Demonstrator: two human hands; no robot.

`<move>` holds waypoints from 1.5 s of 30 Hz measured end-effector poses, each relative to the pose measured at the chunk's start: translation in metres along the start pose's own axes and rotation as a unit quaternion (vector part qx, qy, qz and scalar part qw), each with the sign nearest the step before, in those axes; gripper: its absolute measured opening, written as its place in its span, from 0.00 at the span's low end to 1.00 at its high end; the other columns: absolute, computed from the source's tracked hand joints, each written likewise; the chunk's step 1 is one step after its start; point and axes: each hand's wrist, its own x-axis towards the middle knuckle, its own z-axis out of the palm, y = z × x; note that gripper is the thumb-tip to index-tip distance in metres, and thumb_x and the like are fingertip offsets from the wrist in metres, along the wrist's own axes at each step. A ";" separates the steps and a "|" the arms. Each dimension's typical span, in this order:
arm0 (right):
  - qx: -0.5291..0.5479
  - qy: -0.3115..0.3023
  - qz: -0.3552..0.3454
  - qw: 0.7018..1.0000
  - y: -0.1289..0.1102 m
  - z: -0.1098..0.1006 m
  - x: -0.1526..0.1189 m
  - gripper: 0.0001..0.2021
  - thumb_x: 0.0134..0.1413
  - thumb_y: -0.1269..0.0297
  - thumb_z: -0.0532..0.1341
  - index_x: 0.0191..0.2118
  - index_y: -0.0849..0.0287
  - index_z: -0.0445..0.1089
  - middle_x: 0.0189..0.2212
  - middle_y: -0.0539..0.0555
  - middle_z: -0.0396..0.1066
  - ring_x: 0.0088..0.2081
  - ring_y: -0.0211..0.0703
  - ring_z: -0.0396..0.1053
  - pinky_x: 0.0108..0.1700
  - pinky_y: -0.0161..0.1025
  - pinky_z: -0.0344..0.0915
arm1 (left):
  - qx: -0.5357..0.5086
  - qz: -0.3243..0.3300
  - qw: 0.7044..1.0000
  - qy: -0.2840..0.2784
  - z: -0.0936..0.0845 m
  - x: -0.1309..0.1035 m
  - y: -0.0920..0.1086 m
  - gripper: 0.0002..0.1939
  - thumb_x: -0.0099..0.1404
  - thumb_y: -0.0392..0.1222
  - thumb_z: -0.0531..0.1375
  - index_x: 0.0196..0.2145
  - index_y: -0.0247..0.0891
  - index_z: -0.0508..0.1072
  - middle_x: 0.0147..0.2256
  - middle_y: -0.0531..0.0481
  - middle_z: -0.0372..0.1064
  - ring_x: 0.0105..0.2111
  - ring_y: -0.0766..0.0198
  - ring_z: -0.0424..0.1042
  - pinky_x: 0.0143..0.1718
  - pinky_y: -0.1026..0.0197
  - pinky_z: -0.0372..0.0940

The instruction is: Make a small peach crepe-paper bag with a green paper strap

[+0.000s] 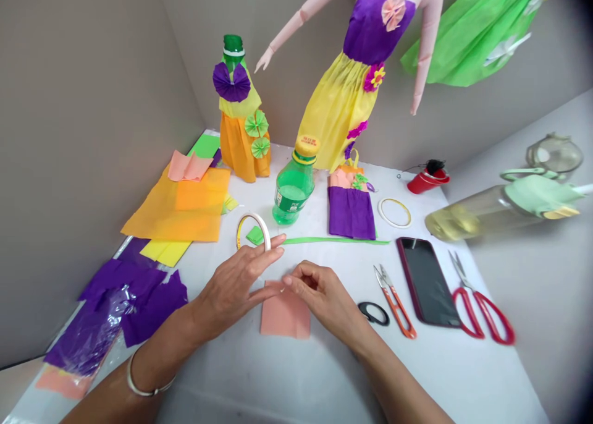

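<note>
A pink piece of crepe paper point(285, 316) lies on the white table in front of me. My left hand point(236, 282) has a roll of white double-sided tape point(265, 229) standing upright against its fingers, with the thumb on the paper's top edge. At the paper's upper right, my right hand point(319, 291) has thumb and forefinger pinched together. A small whitish bit shows by the fingertips, too small to make out. Behind the tape roll lies a folded green piece point(254, 235), and a thin green strip point(333, 241) stretches to the right.
A green bottle point(294, 189) stands behind my hands. To the right are thread snips point(396, 303), black scissor handles point(373, 313), a phone point(427, 282), red scissors point(484, 306) and a tilted water bottle point(491, 209). Orange paper point(185, 211) and purple paper point(152, 306) lie left.
</note>
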 end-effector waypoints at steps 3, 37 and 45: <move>-0.005 0.001 0.005 1.000 0.000 0.002 0.000 0.16 0.57 0.54 0.60 0.24 0.58 0.63 0.23 0.46 0.58 0.26 0.35 0.55 0.29 0.35 0.51 | -0.002 0.013 1.000 0.001 0.000 0.000 0.000 0.33 0.67 0.40 0.61 0.64 0.45 0.50 0.61 0.38 0.62 0.49 0.56 0.73 0.47 0.52 0.71; -0.068 0.213 -0.059 0.973 0.018 0.017 -0.027 0.06 0.58 0.66 0.61 0.30 0.55 0.73 0.28 0.50 0.67 0.34 0.43 0.62 0.39 0.41 0.59 | 0.118 -0.088 0.987 -0.060 -0.005 0.002 0.004 0.28 0.67 0.34 0.57 0.62 0.40 0.55 0.66 0.36 0.49 0.62 0.48 0.57 0.58 0.45 0.62; -0.192 0.229 -0.088 0.950 0.032 0.037 -0.022 0.06 0.60 0.66 0.60 0.33 0.54 0.74 0.29 0.51 0.67 0.35 0.45 0.62 0.39 0.44 0.58 | 0.135 -0.094 0.982 -0.096 0.008 0.002 0.019 0.28 0.66 0.40 0.60 0.60 0.36 0.57 0.62 0.31 0.54 0.52 0.44 0.65 0.50 0.43 0.66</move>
